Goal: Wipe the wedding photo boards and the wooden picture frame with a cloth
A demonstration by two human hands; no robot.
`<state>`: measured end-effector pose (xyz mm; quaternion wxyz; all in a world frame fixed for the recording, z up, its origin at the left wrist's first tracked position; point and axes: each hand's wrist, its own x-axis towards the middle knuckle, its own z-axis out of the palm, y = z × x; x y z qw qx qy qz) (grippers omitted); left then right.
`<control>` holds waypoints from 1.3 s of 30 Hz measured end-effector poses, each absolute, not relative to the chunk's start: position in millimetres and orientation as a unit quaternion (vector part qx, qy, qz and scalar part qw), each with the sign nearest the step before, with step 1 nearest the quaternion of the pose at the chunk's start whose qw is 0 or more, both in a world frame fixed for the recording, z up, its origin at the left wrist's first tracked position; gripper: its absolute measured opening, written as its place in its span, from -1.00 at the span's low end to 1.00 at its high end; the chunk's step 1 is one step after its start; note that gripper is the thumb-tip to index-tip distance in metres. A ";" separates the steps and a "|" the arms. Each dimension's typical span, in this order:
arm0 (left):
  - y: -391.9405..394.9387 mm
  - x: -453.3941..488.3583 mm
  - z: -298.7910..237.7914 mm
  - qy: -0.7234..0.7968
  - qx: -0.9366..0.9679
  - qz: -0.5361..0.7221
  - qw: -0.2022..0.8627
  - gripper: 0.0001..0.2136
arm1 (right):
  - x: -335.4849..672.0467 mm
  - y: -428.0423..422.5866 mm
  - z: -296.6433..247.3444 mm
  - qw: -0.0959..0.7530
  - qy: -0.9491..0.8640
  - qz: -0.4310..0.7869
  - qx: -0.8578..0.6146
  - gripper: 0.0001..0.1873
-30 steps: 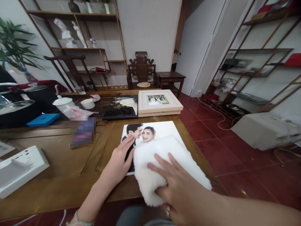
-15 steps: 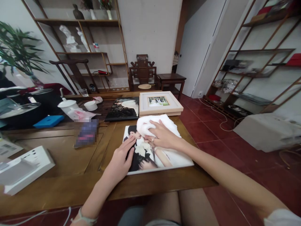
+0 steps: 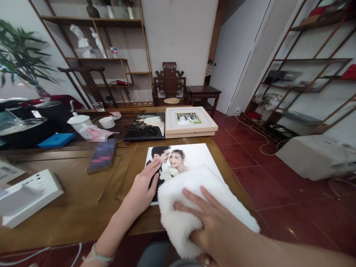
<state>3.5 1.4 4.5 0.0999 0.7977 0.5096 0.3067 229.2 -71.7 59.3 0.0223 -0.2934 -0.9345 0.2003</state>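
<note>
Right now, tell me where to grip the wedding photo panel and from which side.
Probably its bare far-right corner, from the right: the photo panel lies flat on the table, the fluffy cloth under the right hand covers its near half, and the left hand presses its left edge.

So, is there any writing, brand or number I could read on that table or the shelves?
None is readable.
Flat white box at the left edge of the wooden table: dark marks, too small.
Printed paper sheet beside it: too small.
Purple card standing mid-table: blurred out.
Small red-and-blue box on the wall shelf: label too small.
</note>
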 end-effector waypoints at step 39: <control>-2.5 5.0 6.3 0.502 0.818 0.269 0.080 -0.62 | 229.9 51.2 50.0 0.175 -0.880 0.121 -0.425 -0.68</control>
